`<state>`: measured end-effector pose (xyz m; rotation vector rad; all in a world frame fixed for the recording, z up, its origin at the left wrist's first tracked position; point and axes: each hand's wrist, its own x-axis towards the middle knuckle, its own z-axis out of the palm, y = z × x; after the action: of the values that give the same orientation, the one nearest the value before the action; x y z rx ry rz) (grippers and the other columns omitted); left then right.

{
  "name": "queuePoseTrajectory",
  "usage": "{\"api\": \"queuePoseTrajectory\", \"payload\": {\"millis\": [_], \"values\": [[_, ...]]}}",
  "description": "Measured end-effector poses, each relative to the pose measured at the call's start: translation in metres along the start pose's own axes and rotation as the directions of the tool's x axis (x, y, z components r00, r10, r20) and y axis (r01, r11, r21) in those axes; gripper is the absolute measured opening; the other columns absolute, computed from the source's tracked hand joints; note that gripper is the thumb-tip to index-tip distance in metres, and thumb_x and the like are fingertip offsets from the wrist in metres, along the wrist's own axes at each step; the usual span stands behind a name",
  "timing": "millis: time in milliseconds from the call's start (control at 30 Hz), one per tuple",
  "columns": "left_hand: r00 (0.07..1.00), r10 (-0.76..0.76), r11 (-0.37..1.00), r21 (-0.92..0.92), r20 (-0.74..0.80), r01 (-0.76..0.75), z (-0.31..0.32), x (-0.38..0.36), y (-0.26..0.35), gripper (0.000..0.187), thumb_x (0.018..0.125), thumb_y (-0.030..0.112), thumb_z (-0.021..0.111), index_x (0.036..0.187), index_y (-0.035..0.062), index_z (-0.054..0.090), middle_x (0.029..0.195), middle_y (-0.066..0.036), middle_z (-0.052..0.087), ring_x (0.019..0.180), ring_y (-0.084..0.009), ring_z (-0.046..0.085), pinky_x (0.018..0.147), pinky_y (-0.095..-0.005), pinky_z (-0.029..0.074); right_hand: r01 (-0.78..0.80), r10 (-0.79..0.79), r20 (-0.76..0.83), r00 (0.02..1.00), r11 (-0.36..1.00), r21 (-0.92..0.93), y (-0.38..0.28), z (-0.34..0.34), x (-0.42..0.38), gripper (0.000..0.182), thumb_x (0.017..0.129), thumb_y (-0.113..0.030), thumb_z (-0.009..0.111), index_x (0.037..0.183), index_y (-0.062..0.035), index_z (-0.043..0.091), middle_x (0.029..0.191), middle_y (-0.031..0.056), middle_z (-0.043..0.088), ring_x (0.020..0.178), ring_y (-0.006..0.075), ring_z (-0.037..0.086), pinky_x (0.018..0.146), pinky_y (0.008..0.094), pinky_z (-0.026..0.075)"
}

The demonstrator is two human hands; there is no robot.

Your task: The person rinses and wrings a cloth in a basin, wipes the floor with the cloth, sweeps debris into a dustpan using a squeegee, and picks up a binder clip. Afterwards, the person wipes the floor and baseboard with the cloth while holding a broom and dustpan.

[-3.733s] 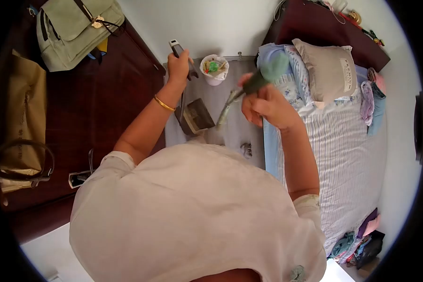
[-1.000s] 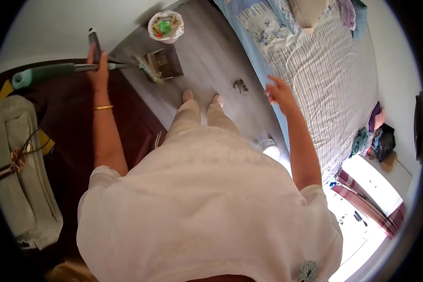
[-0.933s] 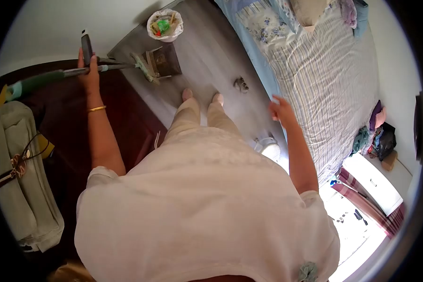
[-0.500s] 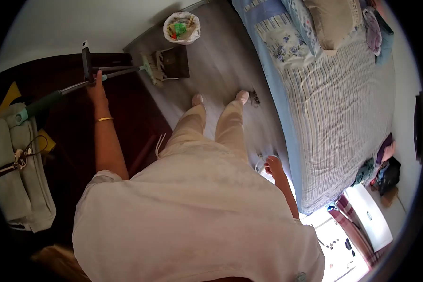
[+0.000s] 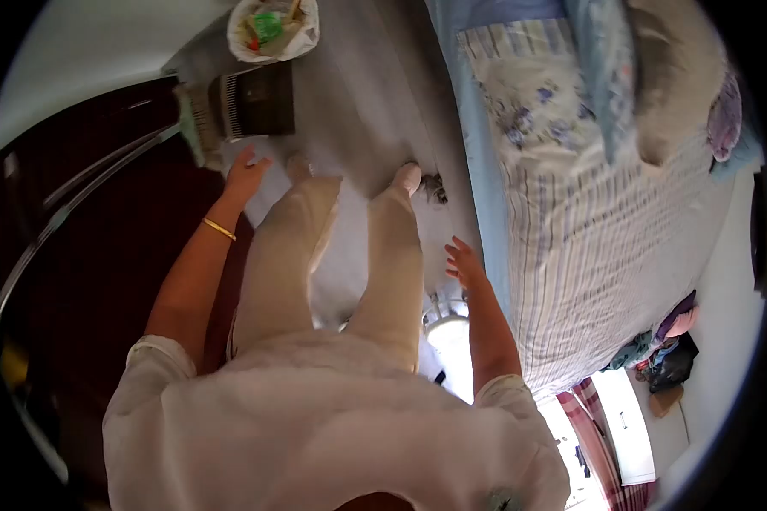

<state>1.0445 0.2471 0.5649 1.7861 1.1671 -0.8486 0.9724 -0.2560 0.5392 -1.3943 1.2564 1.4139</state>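
Note:
My left hand, with a gold bangle on its wrist, is open with fingers apart and holds nothing. It hovers just below a dark dustpan with a toothed edge. Beside the dustpan is a broom head with a pale green top and light bristles. A thin metal pole slopes from near the broom head toward the lower left, across dark red-brown furniture. My right hand hangs open and free near the bed's edge, its fingers spread.
A white-lined bin with rubbish stands beyond the dustpan. The bed with striped cover and pillows runs along the right. A small dark object lies on the floor by my foot. Dark furniture fills the left side.
My left hand has left the poles and black handle over the furniture, moving right toward the dustpan. My right hand has risen and spread its fingers. The view has shifted.

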Motion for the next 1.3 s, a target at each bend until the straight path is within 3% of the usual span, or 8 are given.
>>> {"api": "queuePoseTrajectory", "payload": {"millis": [233, 333, 500, 600, 800, 967, 1167, 1300], "values": [[0.962, 0.242, 0.935, 0.233, 0.125, -0.266, 0.126, 0.221, -0.081, 0.062, 0.083, 0.035, 0.059, 0.128, -0.0040, 0.042, 0.131, -0.026, 0.041, 0.123, -0.0362, 0.039, 0.102, -0.0364, 0.032, -0.187, 0.232, -0.160, 0.959, 0.948, 0.257, 0.003, 0.030, 0.220, 0.067, 0.085, -0.028, 0.057, 0.142, -0.0203, 0.024, 0.144, 0.0107, 0.027, 0.125, 0.0384, 0.032, 0.094, 0.0580, 0.032], [0.880, 0.473, 0.788, 0.428, 0.041, -0.443, 0.165, 0.293, -0.110, 0.066, 0.083, 0.040, 0.058, 0.129, -0.0034, 0.040, 0.134, -0.026, 0.037, 0.125, -0.0356, 0.037, 0.102, -0.0393, 0.032, 0.160, -0.166, 0.009, 0.986, 0.938, -0.308, 0.033, 0.009, 0.310, 0.066, 0.085, -0.029, 0.056, 0.142, -0.0177, 0.025, 0.144, 0.0117, 0.028, 0.125, 0.0387, 0.032, 0.095, 0.0573, 0.030], [0.719, 0.680, 0.549, 0.751, -0.145, -0.368, 0.218, 0.418, -0.084, 0.079, 0.081, 0.052, 0.055, 0.136, 0.0017, 0.030, 0.143, -0.018, 0.026, 0.133, -0.0338, 0.024, 0.100, -0.0593, 0.025, -0.044, 0.070, -0.172, 0.983, 0.988, 0.149, 0.031, -0.005, 0.381, 0.064, 0.085, -0.028, 0.055, 0.141, -0.0156, 0.026, 0.143, 0.0131, 0.028, 0.125, 0.0385, 0.031, 0.096, 0.0568, 0.029], [0.602, 0.775, 0.481, 0.799, -0.194, -0.361, 0.238, 0.438, -0.043, 0.084, 0.079, 0.056, 0.055, 0.138, 0.0034, 0.027, 0.144, -0.015, 0.026, 0.134, -0.0332, 0.020, 0.100, -0.0634, 0.019, 0.009, 0.037, -0.224, 0.974, 0.980, 0.201, 0.018, -0.011, 0.408, 0.064, 0.085, -0.027, 0.055, 0.141, -0.0144, 0.026, 0.142, 0.0139, 0.029, 0.125, 0.0383, 0.031, 0.096, 0.0565, 0.028], [0.610, 0.719, 0.634, 0.674, -0.334, -0.378, 0.223, 0.453, -0.080, 0.092, 0.076, 0.060, 0.055, 0.141, 0.0044, 0.021, 0.146, -0.015, 0.019, 0.135, -0.0345, 0.017, 0.102, -0.0626, 0.015, 0.100, -0.033, -0.311, 0.950, 0.974, 0.202, -0.010, -0.026, 0.410, 0.063, 0.085, -0.027, 0.054, 0.140, -0.0119, 0.028, 0.141, 0.0156, 0.030, 0.125, 0.0381, 0.031, 0.097, 0.0559, 0.027], [0.682, 0.676, 0.555, 0.802, -0.280, -0.221, 0.211, 0.452, -0.105, 0.103, 0.073, 0.068, 0.052, 0.144, 0.0067, 0.009, 0.150, -0.013, 0.006, 0.137, -0.0366, 0.007, 0.102, -0.0637, 0.011, 0.167, -0.080, -0.414, 0.907, 0.969, 0.179, -0.039, -0.057, 0.426, 0.062, 0.085, -0.026, 0.053, 0.139, -0.0098, 0.029, 0.140, 0.0170, 0.031, 0.126, 0.0378, 0.031, 0.098, 0.0554, 0.025], [0.834, 0.502, 0.494, 0.867, -0.229, -0.059, 0.206, 0.440, -0.083, 0.106, 0.072, 0.072, 0.049, 0.144, 0.0085, 0.003, 0.151, -0.013, 0.000, 0.138, -0.0362, 0.002, 0.101, -0.0659, 0.007, 0.222, -0.275, -0.603, 0.749, 0.961, -0.163, -0.150, -0.066, 0.477, 0.060, 0.085, -0.025, 0.052, 0.138, -0.0073, 0.030, 0.139, 0.0187, 0.032, 0.126, 0.0376, 0.031, 0.099, 0.0548, 0.024], [0.879, 0.419, 0.449, 0.894, -0.227, 0.016, 0.211, 0.437, -0.080, 0.108, 0.072, 0.073, 0.048, 0.144, 0.0095, 0.001, 0.151, -0.011, -0.002, 0.138, -0.0360, 0.003, 0.101, -0.0667, 0.006, -0.196, -0.619, -0.627, 0.472, 0.620, -0.759, -0.224, 0.003, 0.495, 0.060, 0.085, -0.024, 0.052, 0.138, -0.0057, 0.030, 0.138, 0.0198, 0.033, 0.126, 0.0374, 0.030, 0.100, 0.0543, 0.023]]}}
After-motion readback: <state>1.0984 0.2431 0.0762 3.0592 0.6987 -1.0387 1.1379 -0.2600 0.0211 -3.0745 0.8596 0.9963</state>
